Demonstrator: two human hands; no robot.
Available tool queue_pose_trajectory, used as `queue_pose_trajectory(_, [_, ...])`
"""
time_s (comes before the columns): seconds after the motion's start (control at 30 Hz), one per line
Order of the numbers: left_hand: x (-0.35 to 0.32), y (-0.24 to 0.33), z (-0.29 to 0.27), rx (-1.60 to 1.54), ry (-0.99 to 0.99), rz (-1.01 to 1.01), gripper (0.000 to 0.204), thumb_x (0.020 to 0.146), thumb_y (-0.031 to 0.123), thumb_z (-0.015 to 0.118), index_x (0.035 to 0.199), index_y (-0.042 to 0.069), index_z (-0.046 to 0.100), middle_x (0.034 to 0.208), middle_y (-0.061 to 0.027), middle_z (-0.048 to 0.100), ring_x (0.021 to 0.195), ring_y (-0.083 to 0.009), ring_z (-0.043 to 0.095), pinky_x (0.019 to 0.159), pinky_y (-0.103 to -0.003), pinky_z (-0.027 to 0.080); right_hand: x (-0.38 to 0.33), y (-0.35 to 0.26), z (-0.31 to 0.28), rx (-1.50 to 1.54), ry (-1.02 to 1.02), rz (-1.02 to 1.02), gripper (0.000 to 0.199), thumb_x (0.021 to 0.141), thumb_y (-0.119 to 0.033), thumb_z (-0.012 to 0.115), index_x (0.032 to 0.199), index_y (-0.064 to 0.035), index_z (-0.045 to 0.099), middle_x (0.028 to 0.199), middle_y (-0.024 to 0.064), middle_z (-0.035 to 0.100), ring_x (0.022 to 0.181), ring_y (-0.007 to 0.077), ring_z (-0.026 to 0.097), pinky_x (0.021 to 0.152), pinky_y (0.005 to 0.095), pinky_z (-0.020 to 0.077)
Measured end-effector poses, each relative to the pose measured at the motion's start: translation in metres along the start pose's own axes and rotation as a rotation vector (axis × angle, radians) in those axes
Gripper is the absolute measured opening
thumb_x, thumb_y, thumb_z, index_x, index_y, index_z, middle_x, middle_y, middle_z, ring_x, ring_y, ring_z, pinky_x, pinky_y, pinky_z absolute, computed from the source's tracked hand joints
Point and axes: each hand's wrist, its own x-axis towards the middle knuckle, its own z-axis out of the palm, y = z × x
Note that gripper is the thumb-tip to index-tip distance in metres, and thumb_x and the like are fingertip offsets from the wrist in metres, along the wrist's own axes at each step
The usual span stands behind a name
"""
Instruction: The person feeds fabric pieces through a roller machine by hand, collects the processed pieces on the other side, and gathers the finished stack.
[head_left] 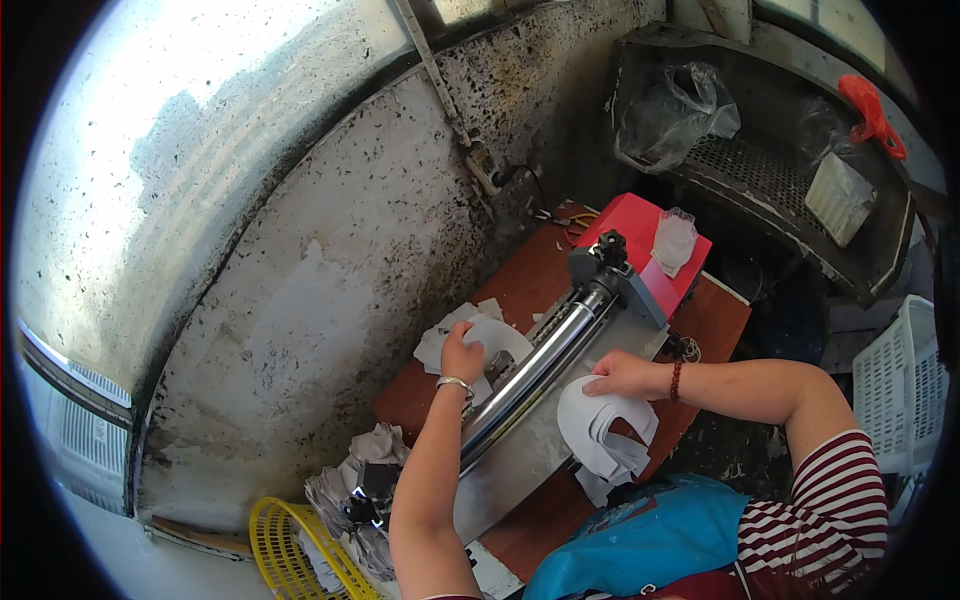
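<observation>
The left hand (462, 354) reaches over the shiny roller (530, 375) of a small bench machine (560, 410) and closes its fingers on a curved white piece (497, 338) lying on the far side, at about 10 o'clock from the roller's middle. The right hand (620, 377) presses flat, fingers together, on a stack of similar white pieces (605, 430) at 4 o'clock from the roller, on the near side.

The main risk looks to be the left forearm, which crosses directly above the roller: if the roller turns, skin or the wrist bracelet (455, 383) could be caught. I cannot tell whether it is spinning. The stack overhangs the brown table (530, 275) edge slightly, so easing the palm's pressure could let pieces slide onto the blue apron (640, 545). Loose cuttings (440, 340) at 11 o'clock could also be dragged in.
</observation>
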Motion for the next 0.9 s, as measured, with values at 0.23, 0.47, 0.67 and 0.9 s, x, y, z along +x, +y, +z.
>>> queue_pose_trajectory(0.23, [-0.007, 0.048, -0.02, 0.347, 0.02, 0.288, 0.042, 0.075, -0.001, 0.044, 0.111, 0.016, 0.058, 0.092, -0.0181, 0.059, 0.082, -0.0348, 0.057, 0.073, -0.042, 0.045, 0.03, 0.007, 0.005, -0.134, 0.088, -0.02, 0.026, 0.079, -0.023, 0.063, 0.083, 0.0028, 0.063, 0.072, 0.0089, 0.061, 0.066, 0.0136, 0.058, 0.062, 0.0288, 0.0464])
queue_pose_trajectory(0.47, [-0.004, 0.043, 0.001, 0.077, -0.716, -0.073, 0.03, 0.076, 0.024, 0.053, 0.095, 0.003, 0.065, 0.093, -0.0175, 0.063, 0.089, -0.0282, 0.059, 0.081, -0.035, 0.044, 0.032, -0.005, 0.013, 0.138, 0.035, -0.136, 0.023, 0.076, -0.019, 0.062, 0.085, 0.0018, 0.063, 0.078, 0.0092, 0.062, 0.068, 0.0145, 0.058, 0.063, 0.0289, 0.0466])
queue_pose_trajectory(0.67, [0.0, 0.027, -0.002, 0.115, -0.483, -0.146, 0.027, 0.073, 0.017, 0.057, 0.095, 0.003, 0.064, 0.09, -0.0165, 0.063, 0.085, -0.0269, 0.06, 0.077, -0.035, 0.046, -0.002, -0.013, 0.005, -0.039, -0.004, -0.004, 0.024, 0.081, -0.02, 0.061, 0.09, 0.0025, 0.061, 0.079, 0.0063, 0.061, 0.067, 0.0109, 0.056, 0.06, 0.0265, 0.0471])
queue_pose_trajectory(0.9, [-0.005, 0.072, -0.026, 0.132, -0.001, 0.002, 0.042, 0.074, 0.0, 0.043, 0.111, 0.013, 0.057, 0.106, -0.0178, 0.056, 0.085, -0.0322, 0.058, 0.075, -0.038, 0.046, 0.008, -0.008, 0.003, -0.045, 0.056, 0.048, 0.028, 0.082, -0.025, 0.062, 0.08, 0.0028, 0.062, 0.07, 0.0051, 0.06, 0.058, 0.0107, 0.055, 0.055, 0.0271, 0.0459])
